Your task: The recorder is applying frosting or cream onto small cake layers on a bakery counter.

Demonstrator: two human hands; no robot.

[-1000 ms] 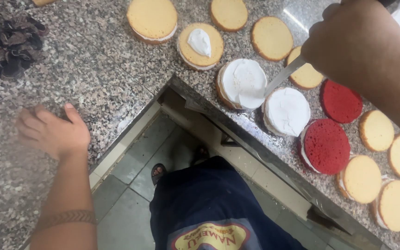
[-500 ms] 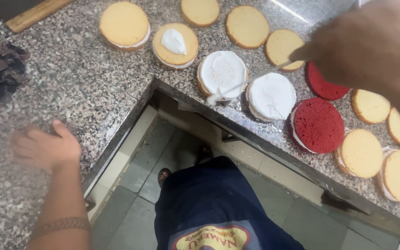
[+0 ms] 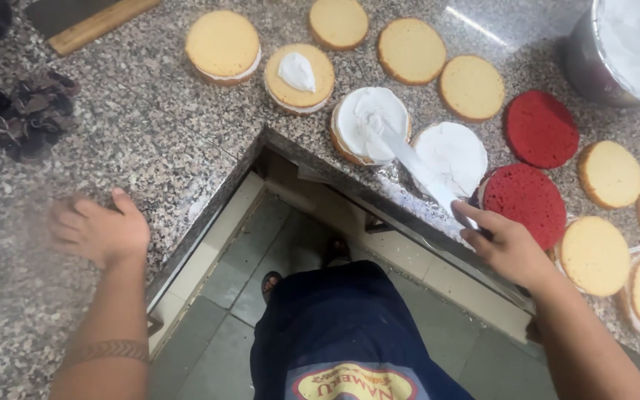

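Observation:
My right hand (image 3: 509, 244) grips the handle of a long spatula (image 3: 412, 164) coated in white cream. Its blade tip rests on a round yellow cake layer (image 3: 370, 122) covered with white cream at the counter's inner corner. Beside that one lies a second cream-covered layer (image 3: 451, 153). A further yellow layer (image 3: 299, 78) carries a dollop of cream. My left hand (image 3: 98, 231) lies flat, palm down and fingers spread, on the speckled granite counter (image 3: 150, 148), holding nothing.
Several plain yellow cake layers (image 3: 411, 50) and two red layers (image 3: 526, 201) cover the counter on the right. A metal bowl of white cream (image 3: 631, 48) stands at top right. A wooden board (image 3: 101, 22) and dark cloth (image 3: 31, 122) lie at top left.
My right hand came down from the upper right to the counter edge, laying the spatula tip on the cream-covered layer. My left hand stayed flat on the counter.

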